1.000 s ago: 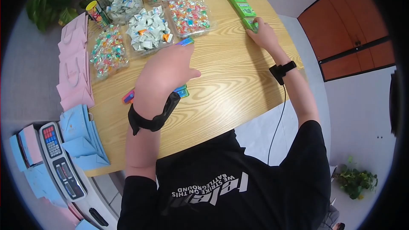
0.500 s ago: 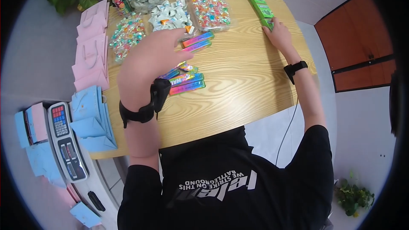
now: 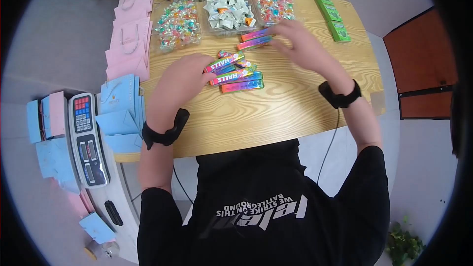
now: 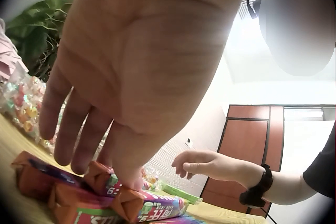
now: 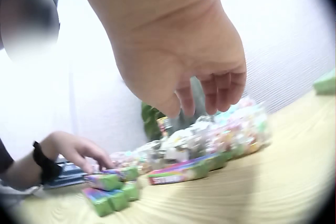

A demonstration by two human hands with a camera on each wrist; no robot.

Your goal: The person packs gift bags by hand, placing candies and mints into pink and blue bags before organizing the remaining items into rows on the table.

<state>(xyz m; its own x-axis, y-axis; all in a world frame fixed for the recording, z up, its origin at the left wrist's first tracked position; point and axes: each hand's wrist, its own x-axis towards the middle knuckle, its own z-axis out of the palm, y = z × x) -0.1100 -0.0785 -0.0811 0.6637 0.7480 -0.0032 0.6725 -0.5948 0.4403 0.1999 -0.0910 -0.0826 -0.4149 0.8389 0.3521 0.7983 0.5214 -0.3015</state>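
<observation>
A small pile of multicoloured HALLS candy sticks lies mid-table in the head view. My left hand is at the pile's left end; in the left wrist view its thumb touches the orange end of one stick while the other fingers extend over the rest. Two more sticks lie side by side farther back. Just right of these is my right hand, fingertips close over their right ends. In the right wrist view the right hand's fingers are loosely bent with nothing in them, above the tabletop.
Clear trays of wrapped candies and white sachets line the back. A row of green boxes lies at the far right. Pink bags and blue bags stand along the left edge, beside a scale.
My right hand has left the green boxes and moved left to the two separate candy sticks. My left hand has come down to the pile's left end. The head view has shifted.
</observation>
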